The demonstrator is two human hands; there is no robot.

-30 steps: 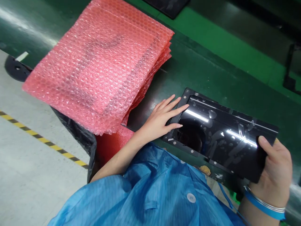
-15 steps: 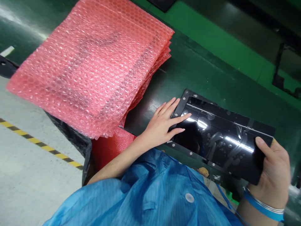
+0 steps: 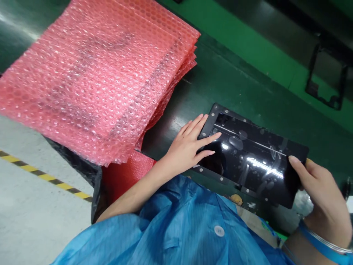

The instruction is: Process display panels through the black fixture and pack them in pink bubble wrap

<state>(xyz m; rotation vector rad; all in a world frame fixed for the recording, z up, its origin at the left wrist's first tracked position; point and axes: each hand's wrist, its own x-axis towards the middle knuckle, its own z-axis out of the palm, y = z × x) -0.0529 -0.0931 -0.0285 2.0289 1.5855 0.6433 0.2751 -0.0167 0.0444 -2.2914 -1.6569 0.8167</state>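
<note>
A glossy black rectangular panel (image 3: 264, 156) with small round silvery dots along its edges lies in front of my body. Its shiny face carries bubble-like patches, a thin pale line and bright light reflections. Over its left end my left hand (image 3: 183, 151) rests with the fingers spread. My right hand (image 3: 321, 184) grips the right end, thumb on the face and the other fingers behind the edge, mostly hidden. A blue band circles the right wrist.
To the left, a stack of pink bubble-wrap bags (image 3: 104, 77) overhangs the edge of the dark green table (image 3: 237, 84). Below it is a black plastic liner (image 3: 96, 184) with more pink wrap. A black frame (image 3: 310, 84) stands at the right. Yellow-black tape (image 3: 35, 171) marks the floor.
The panel's right end has shifted slightly left and up, and its reflections have changed. My right hand has turned, its wrist swinging outward. My left hand keeps its place on the panel.
</note>
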